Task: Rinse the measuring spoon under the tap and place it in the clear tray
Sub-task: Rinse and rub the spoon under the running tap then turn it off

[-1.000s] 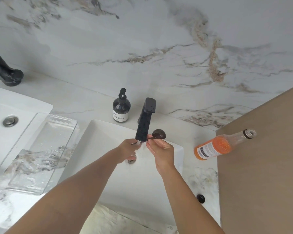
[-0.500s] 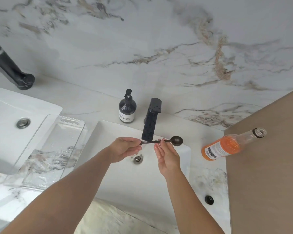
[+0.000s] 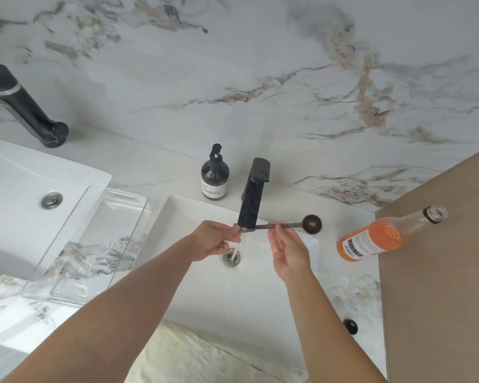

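Since half a second ago, right hand (image 3: 287, 251) has slid along the measuring spoon (image 3: 302, 224), fingertips pinching its handle at frame centre; left hand (image 3: 215, 240) grips the handle's other end under the tap (image 3: 251, 200). Water falls onto the drain (image 3: 232, 257). Clear tray (image 3: 67, 288) sits empty, lower left.

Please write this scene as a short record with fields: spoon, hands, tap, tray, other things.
spoon: dark, held level under the tap spout
left hand: pinches the handle end
right hand: fingers on the handle near the bowl
tap: black, water running to the drain
tray: clear, left of the sink, wet
others: soap bottle, orange bottle
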The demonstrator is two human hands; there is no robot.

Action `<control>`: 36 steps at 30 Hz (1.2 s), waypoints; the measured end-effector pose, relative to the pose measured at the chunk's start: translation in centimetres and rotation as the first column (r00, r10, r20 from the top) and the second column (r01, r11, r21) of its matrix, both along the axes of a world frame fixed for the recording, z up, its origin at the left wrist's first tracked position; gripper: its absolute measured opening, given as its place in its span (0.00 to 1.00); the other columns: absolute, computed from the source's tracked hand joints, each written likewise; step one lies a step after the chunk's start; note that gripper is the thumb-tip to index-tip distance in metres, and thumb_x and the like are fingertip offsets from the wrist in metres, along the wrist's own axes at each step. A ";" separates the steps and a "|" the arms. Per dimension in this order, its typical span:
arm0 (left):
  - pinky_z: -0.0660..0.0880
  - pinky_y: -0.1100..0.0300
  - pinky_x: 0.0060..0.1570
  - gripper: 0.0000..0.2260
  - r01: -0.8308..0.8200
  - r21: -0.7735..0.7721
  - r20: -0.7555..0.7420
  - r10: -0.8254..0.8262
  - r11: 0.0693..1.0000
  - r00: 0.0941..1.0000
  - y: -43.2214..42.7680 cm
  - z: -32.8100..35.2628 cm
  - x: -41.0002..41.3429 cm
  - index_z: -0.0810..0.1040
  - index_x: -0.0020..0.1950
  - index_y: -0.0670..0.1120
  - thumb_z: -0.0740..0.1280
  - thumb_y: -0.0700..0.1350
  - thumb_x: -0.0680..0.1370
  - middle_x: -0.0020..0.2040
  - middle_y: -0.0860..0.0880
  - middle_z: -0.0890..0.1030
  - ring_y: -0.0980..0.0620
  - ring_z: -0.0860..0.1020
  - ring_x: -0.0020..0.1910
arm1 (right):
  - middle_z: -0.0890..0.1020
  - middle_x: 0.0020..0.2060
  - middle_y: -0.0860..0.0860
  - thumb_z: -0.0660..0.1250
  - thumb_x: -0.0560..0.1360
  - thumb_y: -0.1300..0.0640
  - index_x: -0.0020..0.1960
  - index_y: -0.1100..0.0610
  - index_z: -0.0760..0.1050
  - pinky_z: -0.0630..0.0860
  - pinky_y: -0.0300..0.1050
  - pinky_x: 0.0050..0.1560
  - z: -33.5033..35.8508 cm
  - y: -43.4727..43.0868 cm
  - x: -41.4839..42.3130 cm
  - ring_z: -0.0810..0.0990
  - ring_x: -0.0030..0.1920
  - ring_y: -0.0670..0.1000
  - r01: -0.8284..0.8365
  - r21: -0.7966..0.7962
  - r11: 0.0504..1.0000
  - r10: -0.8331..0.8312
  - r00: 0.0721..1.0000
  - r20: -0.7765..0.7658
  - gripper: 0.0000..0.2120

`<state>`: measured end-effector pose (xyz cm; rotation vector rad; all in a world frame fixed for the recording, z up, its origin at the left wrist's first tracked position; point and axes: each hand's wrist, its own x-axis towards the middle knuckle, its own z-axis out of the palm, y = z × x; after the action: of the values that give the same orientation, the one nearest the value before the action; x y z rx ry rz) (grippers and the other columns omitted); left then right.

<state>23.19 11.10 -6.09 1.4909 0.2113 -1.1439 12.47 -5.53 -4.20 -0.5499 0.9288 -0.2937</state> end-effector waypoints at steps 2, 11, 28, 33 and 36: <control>0.79 0.66 0.32 0.05 -0.032 -0.057 -0.064 0.028 0.998 0.998 0.0 -0.2 0.4 0.86 0.47 0.44 0.72 0.44 0.76 0.44 0.47 0.87 0.55 0.82 0.31 | 0.86 0.38 0.54 0.71 0.73 0.71 0.45 0.62 0.80 0.83 0.42 0.46 0.2 -1.2 -0.5 0.87 0.40 0.48 0.021 -0.033 0.999 -0.022 1.000 -0.020 0.06; 0.83 0.62 0.39 0.04 -0.124 -0.186 -0.213 0.084 0.975 0.973 -0.9 -0.7 -1.3 0.84 0.49 0.38 0.71 0.37 0.76 0.45 0.41 0.87 0.50 0.87 0.42 | 0.84 0.43 0.58 0.72 0.72 0.71 0.46 0.64 0.80 0.83 0.38 0.39 -0.9 0.6 -2.2 0.85 0.43 0.52 0.026 -0.021 0.999 -0.028 0.994 -0.101 0.05; 0.84 0.59 0.43 0.09 -0.057 -0.236 -0.153 0.021 0.970 0.988 -0.3 0.6 -1.3 0.80 0.56 0.32 0.65 0.30 0.78 0.51 0.36 0.85 0.42 0.86 0.46 | 0.85 0.47 0.61 0.72 0.71 0.72 0.54 0.68 0.79 0.84 0.40 0.41 -0.2 1.6 -0.8 0.87 0.42 0.53 0.002 -0.049 0.999 -0.006 0.996 -0.085 0.12; 0.82 0.62 0.32 0.15 0.146 0.028 0.193 -0.149 0.989 0.970 -0.1 0.7 -1.0 0.83 0.41 0.34 0.73 0.47 0.76 0.34 0.40 0.84 0.47 0.84 0.30 | 0.85 0.46 0.60 0.71 0.72 0.72 0.54 0.68 0.79 0.83 0.40 0.42 0.0 2.7 0.0 0.86 0.43 0.53 -0.025 -0.005 1.000 0.025 0.997 -0.077 0.10; 0.83 0.60 0.39 0.14 0.068 -0.076 0.127 -0.058 0.995 0.990 0.6 0.8 -0.7 0.81 0.50 0.29 0.68 0.41 0.79 0.44 0.34 0.85 0.45 0.87 0.39 | 0.85 0.46 0.61 0.70 0.73 0.73 0.50 0.67 0.80 0.83 0.41 0.45 0.2 3.6 0.7 0.87 0.42 0.53 -0.070 0.002 0.998 0.070 0.995 -0.071 0.07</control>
<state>22.49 11.69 -5.25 1.5012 0.0324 -1.0928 13.15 -1.93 -4.01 -0.5957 0.9754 -0.2123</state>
